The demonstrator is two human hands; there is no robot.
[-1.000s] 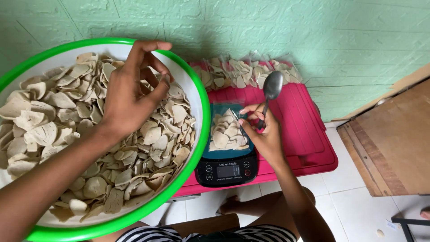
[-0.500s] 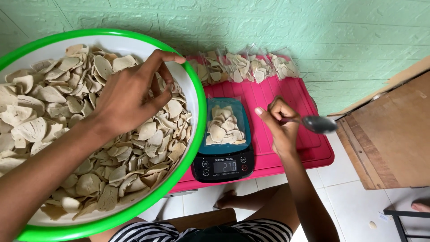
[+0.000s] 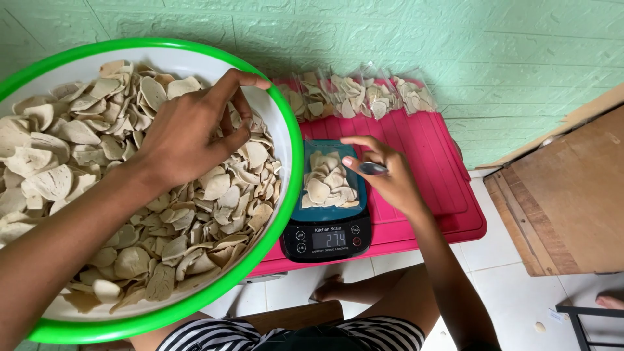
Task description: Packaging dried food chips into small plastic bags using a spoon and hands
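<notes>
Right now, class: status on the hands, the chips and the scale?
Left hand in bowl chips. Right hand holds spoon beside bag on scale.

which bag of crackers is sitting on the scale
The open bag lying flat on the black kitchen scale, beside the right hand. The other filled bags stand in a row against the green wall, off the scale.

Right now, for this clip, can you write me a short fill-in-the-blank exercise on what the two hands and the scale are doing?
1. The left hand rests on pale crackers in a white basin with a ____ rim.
2. The right hand holds a metal ____ beside the bag on the scale.
3. The scale stands on a ____ plastic lid.
4. Filled clear bags lie in a row against the green ____.

Missing words: green; spoon; red; wall
</notes>
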